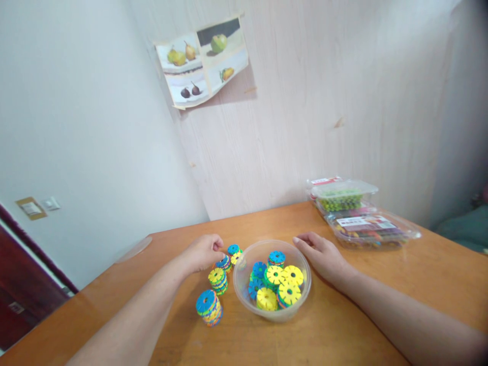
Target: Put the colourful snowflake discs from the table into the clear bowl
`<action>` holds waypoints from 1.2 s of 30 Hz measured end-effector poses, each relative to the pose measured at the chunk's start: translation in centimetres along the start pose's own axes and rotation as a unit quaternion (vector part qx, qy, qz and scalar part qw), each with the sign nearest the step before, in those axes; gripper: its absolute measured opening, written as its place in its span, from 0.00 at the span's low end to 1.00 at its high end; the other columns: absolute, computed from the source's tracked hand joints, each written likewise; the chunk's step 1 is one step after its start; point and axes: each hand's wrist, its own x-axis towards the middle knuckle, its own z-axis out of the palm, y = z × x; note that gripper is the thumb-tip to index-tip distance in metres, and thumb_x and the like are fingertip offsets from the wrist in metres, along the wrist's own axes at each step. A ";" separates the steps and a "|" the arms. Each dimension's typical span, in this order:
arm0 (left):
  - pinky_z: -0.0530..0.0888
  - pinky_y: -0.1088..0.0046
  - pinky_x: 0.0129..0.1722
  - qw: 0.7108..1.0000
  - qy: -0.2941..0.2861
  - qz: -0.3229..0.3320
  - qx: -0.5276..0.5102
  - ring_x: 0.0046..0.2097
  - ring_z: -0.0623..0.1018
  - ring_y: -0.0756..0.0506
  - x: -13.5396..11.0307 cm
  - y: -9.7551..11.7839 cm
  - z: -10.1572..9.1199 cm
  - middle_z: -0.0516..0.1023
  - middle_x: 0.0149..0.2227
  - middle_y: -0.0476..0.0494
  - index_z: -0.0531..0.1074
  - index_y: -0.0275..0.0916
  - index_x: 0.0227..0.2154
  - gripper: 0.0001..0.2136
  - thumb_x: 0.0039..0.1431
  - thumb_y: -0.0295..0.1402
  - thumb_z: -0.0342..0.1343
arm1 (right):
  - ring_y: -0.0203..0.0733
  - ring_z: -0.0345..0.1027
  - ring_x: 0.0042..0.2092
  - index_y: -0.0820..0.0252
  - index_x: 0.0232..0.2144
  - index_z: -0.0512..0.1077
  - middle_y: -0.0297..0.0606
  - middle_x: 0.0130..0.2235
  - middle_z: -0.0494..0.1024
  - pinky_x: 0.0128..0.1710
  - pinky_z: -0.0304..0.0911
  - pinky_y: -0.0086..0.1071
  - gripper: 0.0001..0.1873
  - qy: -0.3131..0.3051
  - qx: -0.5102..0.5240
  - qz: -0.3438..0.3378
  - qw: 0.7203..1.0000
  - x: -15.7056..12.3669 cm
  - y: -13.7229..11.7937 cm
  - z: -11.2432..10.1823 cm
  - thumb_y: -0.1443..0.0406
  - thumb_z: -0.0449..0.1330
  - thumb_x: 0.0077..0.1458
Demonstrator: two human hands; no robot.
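Observation:
My left hand is over the left side of the table, its fingers curled together at the top of a short stack of slotted plastic discs. What those fingers pinch, if anything, is hidden. Nearer to me stand a green-yellow topped disc stack and a taller blue-topped disc stack. Behind, partly covered by the bowl, are more discs. A clear plastic bowl holds several yellow, blue and green discs. My right hand rests beside the bowl's right rim, fingers stretched out and holding nothing.
Clear plastic boxes stand at the back right: one box with green pieces and, in front, a labelled box. A round translucent lid lies at the table's left edge. A wall with fruit pictures borders the wooden table.

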 end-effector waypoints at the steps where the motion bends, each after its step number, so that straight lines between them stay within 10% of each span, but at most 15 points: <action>1: 0.67 0.75 0.32 1.000 -0.002 0.004 -0.003 0.36 0.75 0.46 0.0 0.0 -0.2 0.78 0.33 0.47 0.74 0.38 0.35 0.13 0.44 0.36 0.58 | 0.47 0.74 0.42 0.57 0.39 0.76 0.41 0.39 0.82 0.41 0.66 0.36 0.25 0.000 0.002 0.001 1.000 0.0 0.0 0.0 0.45 0.54 0.56; 36: 0.73 0.71 0.39 0.971 -0.142 -0.046 -0.185 0.41 0.79 0.43 -1.7 -2.2 1.0 0.82 0.38 0.44 0.73 0.36 0.37 0.19 0.38 0.36 0.57 | 0.46 0.75 0.41 0.58 0.38 0.75 0.40 0.37 0.81 0.40 0.67 0.35 0.23 -0.003 0.010 0.000 1.000 -0.2 -0.1 -0.1 0.46 0.54 0.56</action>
